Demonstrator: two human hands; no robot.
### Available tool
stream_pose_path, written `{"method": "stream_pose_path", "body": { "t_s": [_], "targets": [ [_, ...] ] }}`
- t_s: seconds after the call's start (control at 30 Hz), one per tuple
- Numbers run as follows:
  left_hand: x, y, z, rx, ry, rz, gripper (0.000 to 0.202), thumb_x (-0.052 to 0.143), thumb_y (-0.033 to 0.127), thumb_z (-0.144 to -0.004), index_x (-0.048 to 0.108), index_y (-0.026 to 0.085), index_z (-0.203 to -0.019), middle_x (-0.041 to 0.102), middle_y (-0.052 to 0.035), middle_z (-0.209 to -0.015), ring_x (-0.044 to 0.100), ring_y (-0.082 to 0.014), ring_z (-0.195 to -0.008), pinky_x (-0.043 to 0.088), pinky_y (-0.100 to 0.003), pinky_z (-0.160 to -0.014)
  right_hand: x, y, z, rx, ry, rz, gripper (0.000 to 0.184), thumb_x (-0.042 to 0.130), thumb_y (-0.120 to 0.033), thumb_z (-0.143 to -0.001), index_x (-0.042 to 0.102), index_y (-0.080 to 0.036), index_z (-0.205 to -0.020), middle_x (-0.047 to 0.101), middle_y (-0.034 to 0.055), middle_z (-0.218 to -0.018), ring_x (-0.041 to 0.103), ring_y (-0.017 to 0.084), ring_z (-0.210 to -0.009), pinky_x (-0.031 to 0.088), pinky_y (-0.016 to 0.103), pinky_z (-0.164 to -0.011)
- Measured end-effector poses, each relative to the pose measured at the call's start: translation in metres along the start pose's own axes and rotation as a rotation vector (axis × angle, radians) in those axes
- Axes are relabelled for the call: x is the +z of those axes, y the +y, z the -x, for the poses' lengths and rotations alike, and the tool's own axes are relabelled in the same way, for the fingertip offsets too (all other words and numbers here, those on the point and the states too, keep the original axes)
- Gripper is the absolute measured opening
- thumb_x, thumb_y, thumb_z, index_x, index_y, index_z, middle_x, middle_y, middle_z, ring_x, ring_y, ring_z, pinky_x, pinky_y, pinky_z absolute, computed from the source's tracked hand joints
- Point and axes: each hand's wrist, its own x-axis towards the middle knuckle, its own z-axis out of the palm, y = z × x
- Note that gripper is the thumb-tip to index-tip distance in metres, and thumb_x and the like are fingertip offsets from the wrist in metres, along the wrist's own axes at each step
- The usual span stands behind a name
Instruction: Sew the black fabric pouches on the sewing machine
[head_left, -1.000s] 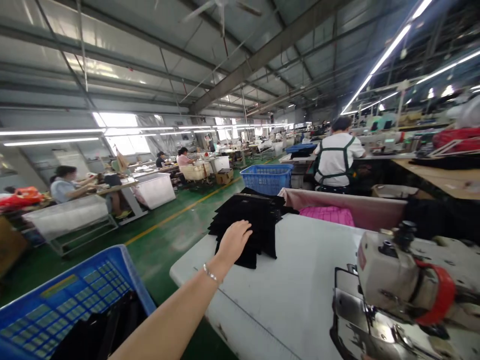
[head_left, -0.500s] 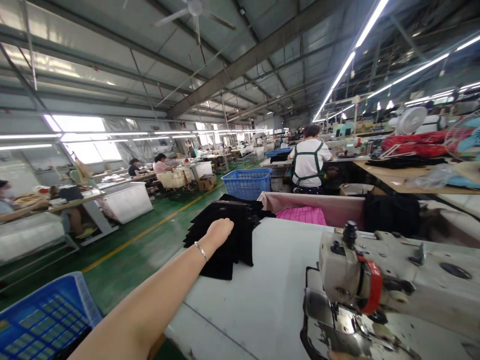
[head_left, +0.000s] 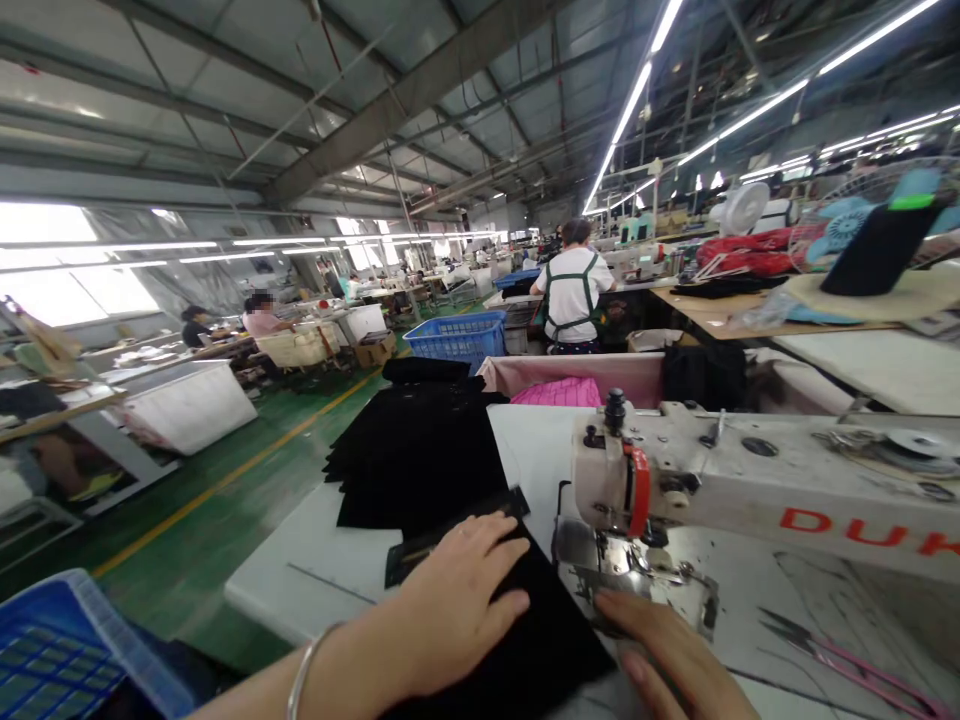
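My left hand [head_left: 454, 610] lies flat, fingers spread, on a black fabric piece [head_left: 525, 640] at the near edge of the white sewing table [head_left: 300, 570]. My right hand [head_left: 675, 665] rests flat beside it, fingertips pointing at the needle area of the white sewing machine [head_left: 720, 480]. A stack of black fabric pieces [head_left: 420, 450] sits farther back on the table's left part.
A blue crate [head_left: 52, 650] stands at my lower left over the green floor. A pink-lined bin [head_left: 570, 385] and another blue crate [head_left: 457, 338] lie beyond the table. A person in a white shirt [head_left: 571, 290] and other workers sit at benches. Pink scissors [head_left: 847, 660] lie at right.
My left hand has come back from the black stack, pulling one black piece to the table's near edge by the machine. My right hand has entered view. The camera turned right and down.
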Motion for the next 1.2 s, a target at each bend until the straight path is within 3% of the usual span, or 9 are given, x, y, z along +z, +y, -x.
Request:
{"method": "stream_pose_path", "body": {
  "t_s": [0.07, 0.13, 0.23, 0.37, 0.43, 0.5, 0.7, 0.83, 1.2],
  "targets": [
    [0.050, 0.001, 0.014, -0.102, -0.047, -0.026, 0.057, 0.064, 0.037, -0.087, 0.048, 0.018, -0.138, 0.043, -0.0170, -0.148, 0.039, -0.0370, -0.137, 0.036, -0.055, -0.107, 0.005, -0.010, 0.006, -0.064, -0.020, 0.053, 0.036, 0.063, -0.031, -0.088, 0.062, -0.024, -0.123, 0.068, 0.0064, -0.121, 0.067, 0.023, -0.105, 0.059, 0.033, -0.085],
    [0.084, -0.008, 0.020, -0.184, -0.006, 0.053, 0.058, 0.065, 0.033, -0.086, 0.047, 0.019, -0.139, 0.042, -0.0155, -0.149, 0.037, -0.0355, -0.138, 0.033, -0.056, -0.110, 0.014, -0.018, 0.015, -0.134, -0.052, 0.101, 0.039, 0.068, -0.030, -0.082, 0.064, -0.024, -0.120, 0.068, 0.0065, -0.121, 0.068, 0.025, -0.103, 0.060, 0.036, -0.082],
    [0.098, -0.022, 0.013, -0.262, 0.088, 0.157, 0.051, 0.065, 0.031, -0.085, 0.052, 0.021, -0.133, 0.052, -0.0123, -0.141, 0.046, -0.0314, -0.131, 0.035, -0.052, -0.109, 0.022, -0.026, 0.025, -0.114, -0.091, 0.108, 0.045, 0.071, -0.025, -0.078, 0.062, -0.024, -0.122, 0.064, 0.0070, -0.127, 0.065, 0.026, -0.108, 0.058, 0.038, -0.086],
    [0.083, -0.022, -0.007, -0.330, 0.155, 0.201, 0.025, 0.069, 0.026, -0.078, 0.066, 0.017, -0.101, 0.063, -0.0099, -0.106, 0.057, -0.0290, -0.104, 0.044, -0.046, -0.092, 0.017, -0.034, 0.024, 0.006, -0.155, -0.042, 0.041, 0.070, -0.020, -0.076, 0.064, -0.027, -0.116, 0.066, 0.0048, -0.124, 0.064, 0.025, -0.109, 0.055, 0.039, -0.090],
    [0.074, -0.014, -0.013, -0.315, 0.143, 0.255, 0.005, 0.067, 0.018, -0.074, 0.064, 0.017, -0.077, 0.061, -0.0049, -0.088, 0.059, -0.0233, -0.088, 0.046, -0.037, -0.082, 0.013, -0.038, 0.018, 0.141, -0.179, -0.113, 0.037, 0.069, -0.018, -0.075, 0.064, -0.025, -0.111, 0.069, 0.0054, -0.115, 0.065, 0.026, -0.103, 0.056, 0.040, -0.086],
    [0.064, -0.003, -0.012, -0.293, 0.120, 0.329, 0.009, 0.064, 0.012, -0.072, 0.058, 0.017, -0.068, 0.058, -0.0008, -0.078, 0.057, -0.0174, -0.075, 0.045, -0.029, -0.070, 0.009, -0.042, 0.009, 0.283, -0.161, -0.149, 0.031, 0.068, -0.021, -0.078, 0.063, -0.023, -0.109, 0.069, 0.0067, -0.105, 0.065, 0.026, -0.096, 0.057, 0.041, -0.082],
    [0.017, 0.027, 0.012, -0.282, 0.071, 0.682, 0.012, 0.063, 0.019, -0.081, 0.065, 0.019, -0.093, 0.062, 0.0017, -0.081, 0.056, -0.0124, -0.071, 0.044, -0.021, -0.062, -0.017, -0.054, -0.017, 0.212, 0.045, -0.163, 0.008, 0.059, -0.027, -0.090, 0.065, -0.026, -0.094, 0.064, 0.0081, -0.113, 0.060, 0.028, -0.107, 0.054, 0.046, -0.088],
    [-0.003, 0.038, 0.023, -0.316, 0.123, 0.986, 0.010, 0.066, 0.027, -0.083, 0.070, 0.018, -0.086, 0.062, -0.0018, -0.084, 0.056, -0.0154, -0.077, 0.044, -0.024, -0.067, -0.035, -0.064, -0.027, 0.105, 0.136, -0.170, 0.012, 0.056, -0.027, -0.092, 0.068, -0.028, -0.094, 0.067, 0.0059, -0.116, 0.062, 0.027, -0.108, 0.056, 0.046, -0.087],
    [-0.005, 0.046, 0.036, -0.303, 0.135, 1.189, 0.017, 0.071, 0.032, -0.081, 0.072, 0.015, -0.085, 0.057, -0.0019, -0.082, 0.052, -0.0146, -0.076, 0.040, -0.023, -0.068, -0.054, -0.065, -0.028, 0.246, -0.107, -0.305, 0.009, 0.061, -0.029, -0.088, 0.069, -0.029, -0.085, 0.067, 0.0021, -0.119, 0.050, 0.030, -0.126, 0.045, 0.054, -0.101]
  ]
}}
